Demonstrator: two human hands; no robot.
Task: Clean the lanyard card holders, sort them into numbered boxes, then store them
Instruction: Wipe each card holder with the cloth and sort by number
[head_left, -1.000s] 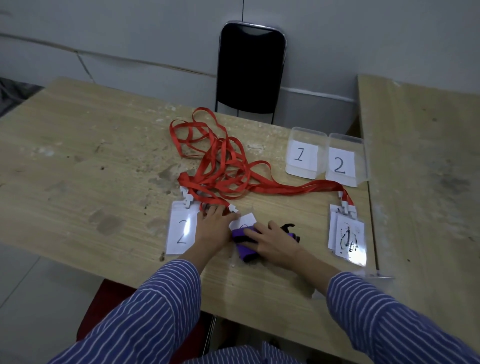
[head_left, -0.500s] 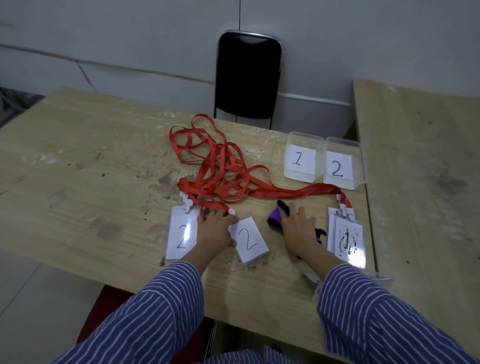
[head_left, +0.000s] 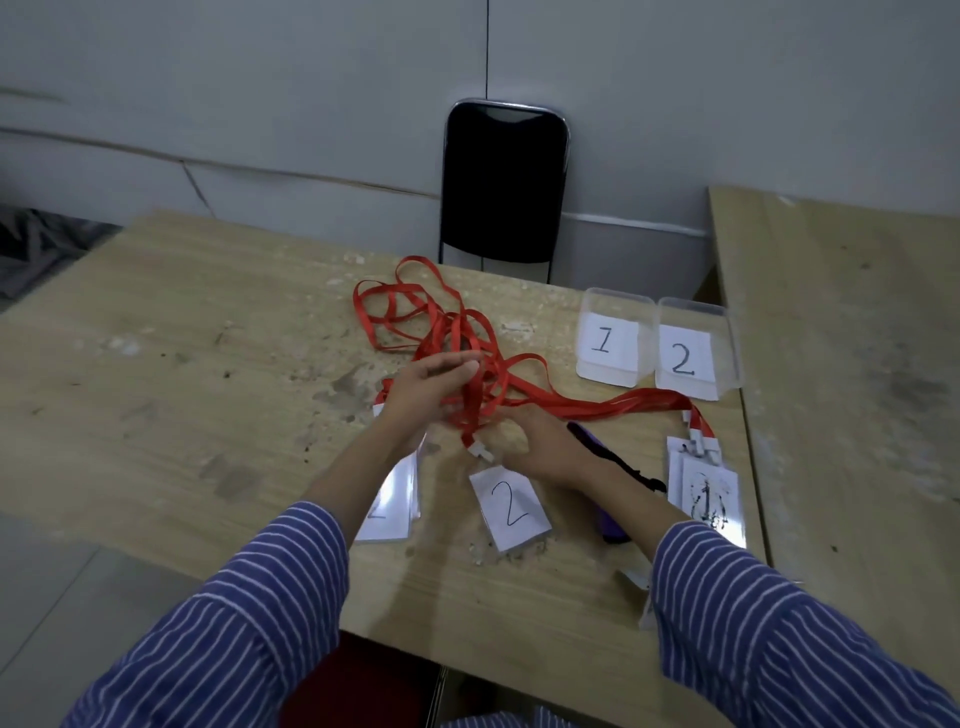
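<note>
hands in the red lanyards

the left hand (head_left: 434, 387) is raised, its fingers (head_left: 457, 364) curled into the red lanyards (head_left: 467, 364), gripping the straps. the right hand (head_left: 550, 449) sits low by the white clip (head_left: 480, 452); whether its fingers are closed i cannot tell. the "2" card holder (head_left: 511, 508) lies flat on the counter (head_left: 208, 389), below the clip. boxes "1" (head_left: 613, 343) and "2" (head_left: 691, 356) stand side by side at the back right.
</note>
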